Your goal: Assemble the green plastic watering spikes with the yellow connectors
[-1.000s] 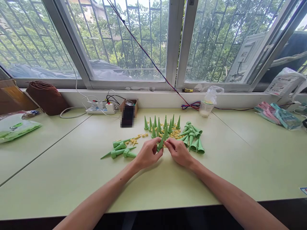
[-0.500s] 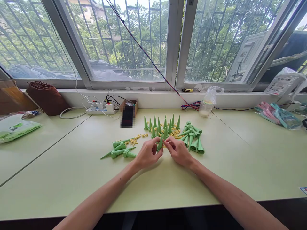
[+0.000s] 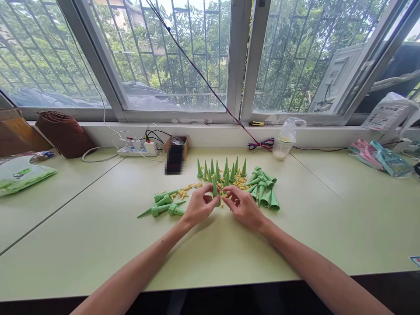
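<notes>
My left hand is closed around a green plastic watering spike, which stands nearly upright with its tip up. Its lower end is partly hidden by the fingers. Close beside it, my right hand pinches a small yellow plastic piece between thumb and fingertips, near the spike's base. Behind both hands, several green spikes stand tip-up among scattered yellow pieces. More green cones lie heaped beyond my right hand. Left of my left hand lie several spikes with ribbed collars.
Toward the window are a white power strip, a small cardboard box, a bundled cable and a plastic cup with a bag. Bagged pink and teal items lie right; a green-white packet lies left.
The spike in my left hand has shifted slightly left and gone from leaning to nearly upright. My right fingertips have lowered a little, and the yellow piece in them now shows more clearly.
</notes>
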Action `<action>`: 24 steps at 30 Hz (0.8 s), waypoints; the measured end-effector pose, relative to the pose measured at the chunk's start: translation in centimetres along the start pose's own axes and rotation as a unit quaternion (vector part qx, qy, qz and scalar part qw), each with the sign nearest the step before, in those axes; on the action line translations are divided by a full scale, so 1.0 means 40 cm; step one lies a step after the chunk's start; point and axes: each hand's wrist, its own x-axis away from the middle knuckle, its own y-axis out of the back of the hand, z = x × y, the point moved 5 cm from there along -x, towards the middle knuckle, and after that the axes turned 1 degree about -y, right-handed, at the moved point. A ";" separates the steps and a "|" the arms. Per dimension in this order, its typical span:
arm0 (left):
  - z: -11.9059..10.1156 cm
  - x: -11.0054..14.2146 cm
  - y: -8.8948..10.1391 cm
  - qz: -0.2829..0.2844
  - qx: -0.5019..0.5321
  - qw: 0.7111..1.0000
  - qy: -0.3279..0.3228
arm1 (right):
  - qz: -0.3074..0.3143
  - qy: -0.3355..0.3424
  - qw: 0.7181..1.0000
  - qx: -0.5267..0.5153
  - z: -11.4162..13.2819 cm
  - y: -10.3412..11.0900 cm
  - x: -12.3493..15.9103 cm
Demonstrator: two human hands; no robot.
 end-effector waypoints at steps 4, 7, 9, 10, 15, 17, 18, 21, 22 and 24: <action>0.008 -0.002 0.002 -0.004 0.024 1.000 0.013 | 0.000 0.003 1.000 -0.001 -0.006 -0.001 0.000; 0.011 -0.002 0.000 -0.002 0.033 0.999 0.011 | 0.000 0.012 1.000 -0.006 -0.006 -0.001 -0.002; 0.013 -0.001 -0.001 0.003 0.038 0.999 0.008 | 0.000 0.018 1.000 -0.004 -0.006 -0.002 -0.003; 0.013 -0.001 -0.002 0.006 0.040 0.999 0.005 | 0.000 0.019 1.000 -0.002 -0.007 -0.002 -0.004; 0.015 0.001 -0.004 0.015 0.031 0.999 -0.006 | 0.000 0.017 1.000 -0.001 -0.019 -0.003 -0.003; 0.017 0.002 -0.005 0.017 0.024 1.000 -0.005 | -0.001 0.015 1.000 0.000 -0.024 -0.003 -0.003; 0.017 0.002 -0.005 0.018 0.022 1.000 -0.004 | -0.002 0.013 1.000 0.002 -0.026 -0.003 -0.004; 0.018 0.003 -0.007 0.024 0.018 1.000 0.002 | -0.003 0.009 1.000 0.007 -0.029 -0.002 -0.005; 0.017 0.003 -0.007 0.025 0.017 1.000 0.003 | -0.002 0.008 1.000 0.008 -0.030 -0.002 -0.005; 0.014 0.004 -0.008 0.027 0.012 1.000 0.003 | 0.002 0.005 1.000 0.006 -0.032 -0.003 -0.005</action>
